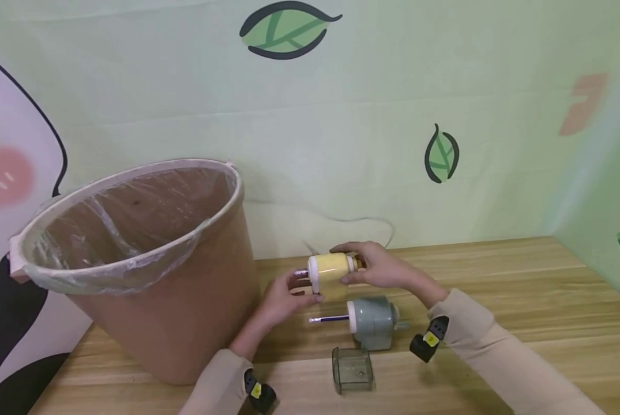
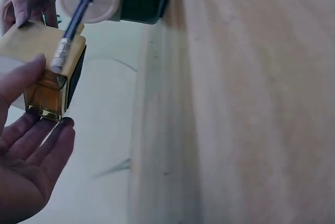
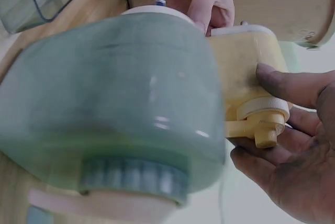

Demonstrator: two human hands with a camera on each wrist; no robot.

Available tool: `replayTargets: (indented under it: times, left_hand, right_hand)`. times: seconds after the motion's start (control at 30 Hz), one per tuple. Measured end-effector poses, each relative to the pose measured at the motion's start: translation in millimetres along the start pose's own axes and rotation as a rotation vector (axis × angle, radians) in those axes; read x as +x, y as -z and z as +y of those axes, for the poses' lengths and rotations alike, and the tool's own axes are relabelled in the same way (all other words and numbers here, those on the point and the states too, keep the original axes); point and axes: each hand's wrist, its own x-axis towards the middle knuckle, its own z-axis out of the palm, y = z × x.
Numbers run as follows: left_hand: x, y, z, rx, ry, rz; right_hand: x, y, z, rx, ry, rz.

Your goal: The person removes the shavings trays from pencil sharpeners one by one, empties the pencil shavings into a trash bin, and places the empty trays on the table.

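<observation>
The yellow pencil sharpener point(image 1: 332, 268) lies between the two hands, near the back edge of the worktop point(image 1: 528, 288), with its white front to the left and its crank point(image 3: 265, 137) to the right. The left hand point(image 1: 284, 300) grips the front end, its thumb on one side and its fingers on the other, beside the amber drawer point(image 2: 44, 98). The right hand point(image 1: 377, 265) grasps the crank end from the other side: the thumb presses on the yellow body, and the fingers lie behind and below the crank. A short metallic stub point(image 1: 300, 272) juts from the white front, above the left hand's thumb. Whether the underside touches the worktop, I cannot tell.

Just nearer the person, below the right hand and touched by neither, a grey-green pencil sharpener point(image 1: 374, 325) lies on the worktop. A dark blue pencil point(image 1: 333, 318) sticks out of its white front to the left. Nearer again is a smoky clear box point(image 1: 353, 374). Close to the left forearm stands a large brown bin point(image 1: 200, 311) with a clear liner point(image 1: 112, 282) folded over its rim. Beyond the worktop hangs a pale green backdrop point(image 1: 341, 144) printed with leaves.
</observation>
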Motion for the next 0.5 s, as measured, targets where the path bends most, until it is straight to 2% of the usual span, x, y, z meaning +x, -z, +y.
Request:
replayTargets:
  times: [0.17,0.33,0.5]
  left_hand:
    - [-2.0,2.9,8.2,0.059,-0.068,0.067]
    - [-3.2,4.5,12.8,0.083,-0.120,0.098]
    - [-5.1,4.4,15.2,0.091,-0.141,0.110]
  right_hand:
    - [-3.0,7.6,-8.2,0.001,0.037,-0.022]
    - [-4.6,12.1,-10.9,0.034,0.054,-0.018]
    - [-4.8,12.0,-10.2,0.078,0.035,0.007]
